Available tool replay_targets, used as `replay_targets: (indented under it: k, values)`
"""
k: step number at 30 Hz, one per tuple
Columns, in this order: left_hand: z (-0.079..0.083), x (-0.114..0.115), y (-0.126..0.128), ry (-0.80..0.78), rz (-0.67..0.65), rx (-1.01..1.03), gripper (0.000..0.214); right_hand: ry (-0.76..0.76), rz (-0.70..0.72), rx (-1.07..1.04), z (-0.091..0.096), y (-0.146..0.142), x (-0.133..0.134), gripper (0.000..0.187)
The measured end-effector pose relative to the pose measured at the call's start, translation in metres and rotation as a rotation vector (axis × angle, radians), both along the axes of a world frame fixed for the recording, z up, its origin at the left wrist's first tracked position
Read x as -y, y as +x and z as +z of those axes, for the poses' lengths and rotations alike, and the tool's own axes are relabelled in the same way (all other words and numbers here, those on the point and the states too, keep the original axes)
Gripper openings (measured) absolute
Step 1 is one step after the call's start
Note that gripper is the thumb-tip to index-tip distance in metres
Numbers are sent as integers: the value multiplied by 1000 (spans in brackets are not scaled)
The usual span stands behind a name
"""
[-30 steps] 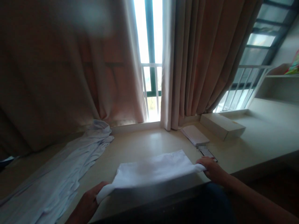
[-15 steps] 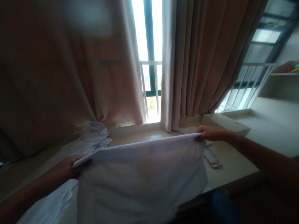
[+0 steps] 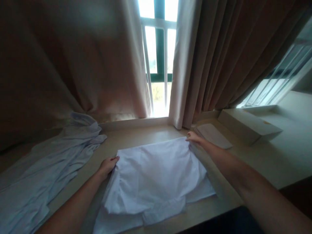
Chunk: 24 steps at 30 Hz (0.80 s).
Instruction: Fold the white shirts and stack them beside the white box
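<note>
A white garment (image 3: 153, 177) lies folded flat on the pale tabletop (image 3: 136, 136) in front of me. My left hand (image 3: 108, 164) pinches its far left corner against the table. At the far right corner, my right hand (image 3: 194, 137) pinches the cloth's edge, fingers pressed together. The garment's near edge hangs rumpled at the table's front.
A crumpled pale blue shirt (image 3: 46, 162) sprawls over the left of the table. A flat white pad (image 3: 214, 136) and a long white box (image 3: 248, 125) sit at the right by the window. Brown curtains (image 3: 219, 58) hang behind, parted over a barred window (image 3: 158, 58).
Both hands lifted the white garment's near edge, carried it up and away from me, and laid it down at the far side, folding the cloth over itself.
</note>
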<state>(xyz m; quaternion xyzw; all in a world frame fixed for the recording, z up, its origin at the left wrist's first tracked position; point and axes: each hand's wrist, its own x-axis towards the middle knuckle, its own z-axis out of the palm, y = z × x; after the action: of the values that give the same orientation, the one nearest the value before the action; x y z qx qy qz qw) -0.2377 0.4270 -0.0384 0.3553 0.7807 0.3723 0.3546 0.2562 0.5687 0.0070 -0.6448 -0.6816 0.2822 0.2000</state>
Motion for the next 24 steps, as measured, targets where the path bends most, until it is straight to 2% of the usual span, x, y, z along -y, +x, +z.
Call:
replay_targets:
  k: [2,4,5,8,10,13,15,19,22,24]
  values:
    - [-14,7,-8,-18,-3,66,37,66,-17,15,-24,12,14,42]
    - [-20,23,-16,-30,-19,151,43,96,-9,23,-44,30,47,48]
    - [-22,35,-20,-34,-20,186,46,120,-2,28,-53,40,69,49]
    - [-23,81,-24,-39,-23,241,56,364,99,60,-77,66,149,49]
    - [-24,113,-22,-25,-25,227,62,430,165,86,-91,74,198,49]
    - [-30,150,-14,11,-14,140,67,475,247,129,-107,73,247,49]
    - [-36,166,-8,39,-34,60,63,516,236,165,-114,69,261,42]
    - [-43,181,1,41,-130,-92,50,564,217,224,-121,72,268,32]
    - [-41,193,6,-35,-175,-168,43,587,222,274,-121,86,276,28]
    - [-36,205,10,-90,-208,-265,41,578,227,314,-115,95,287,25]
